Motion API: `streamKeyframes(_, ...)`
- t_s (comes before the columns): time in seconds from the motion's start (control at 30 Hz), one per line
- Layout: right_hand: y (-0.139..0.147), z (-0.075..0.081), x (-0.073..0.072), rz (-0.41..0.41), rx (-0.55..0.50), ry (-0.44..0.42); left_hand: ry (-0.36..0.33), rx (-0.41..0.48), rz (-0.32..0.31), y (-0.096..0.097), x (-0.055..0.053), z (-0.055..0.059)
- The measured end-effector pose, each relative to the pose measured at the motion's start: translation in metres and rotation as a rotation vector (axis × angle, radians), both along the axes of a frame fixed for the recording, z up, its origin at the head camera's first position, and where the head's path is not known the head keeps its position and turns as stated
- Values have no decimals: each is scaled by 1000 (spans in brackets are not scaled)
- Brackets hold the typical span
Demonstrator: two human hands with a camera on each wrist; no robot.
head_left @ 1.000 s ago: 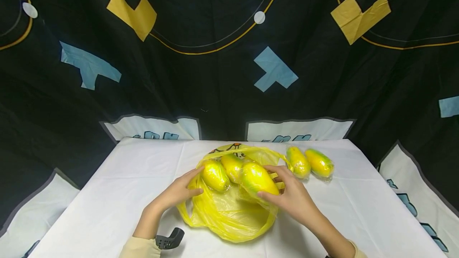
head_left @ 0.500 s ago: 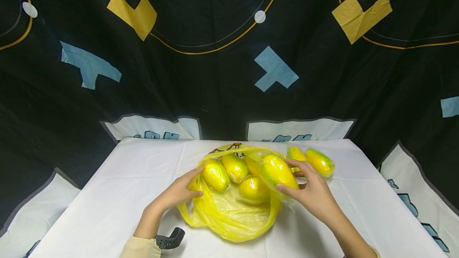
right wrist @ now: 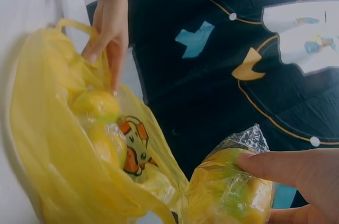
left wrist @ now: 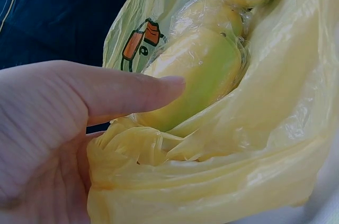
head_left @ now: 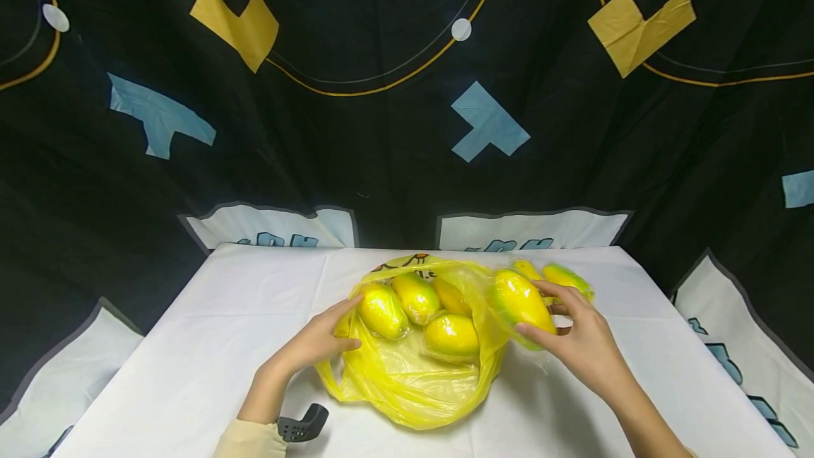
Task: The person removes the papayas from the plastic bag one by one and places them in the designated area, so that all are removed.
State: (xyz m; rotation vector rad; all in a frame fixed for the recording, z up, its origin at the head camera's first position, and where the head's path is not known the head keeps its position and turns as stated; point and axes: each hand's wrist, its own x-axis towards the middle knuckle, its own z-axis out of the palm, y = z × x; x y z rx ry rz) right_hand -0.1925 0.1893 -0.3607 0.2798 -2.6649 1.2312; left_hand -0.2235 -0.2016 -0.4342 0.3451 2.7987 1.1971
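A yellow plastic bag lies on its side, its mouth toward me, with several wrapped yellow-green mangoes inside. My left hand holds the bag's left edge, the thumb lying across a mango in the left wrist view; its other fingers are mostly hidden behind the plastic. To the right of the bag's mouth, my right hand grips another mango in clear film, thumb on the near side and fingers on the far side. In the right wrist view that mango overlaps the bag's rim.
Two more wrapped mangoes lie at the back right of the white table, partly hidden by the held one. A dark curtain hangs behind the table. A black device sits at my left wrist.
My right hand has carried a mango rightward out of the bag's mouth, uncovering the mangoes behind it. The left hand has stayed at the bag's left edge.
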Motion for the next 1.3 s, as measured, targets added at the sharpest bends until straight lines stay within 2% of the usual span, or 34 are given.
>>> streamKeyframes(0.5,26,-5,-1,-96,52,-23,3,-6,-2,2,-1,-2)
streamKeyframes(0.73,36,-12,-6,-131,87,-56,19,-12,-3,0,-2,-3)
streamKeyframes(1.13,46,-34,-18,-114,127,-14,5,-1,-1,0,0,-1)
streamKeyframes(1.3,46,-42,-19,-110,147,-29,13,5,-9,0,0,-1)
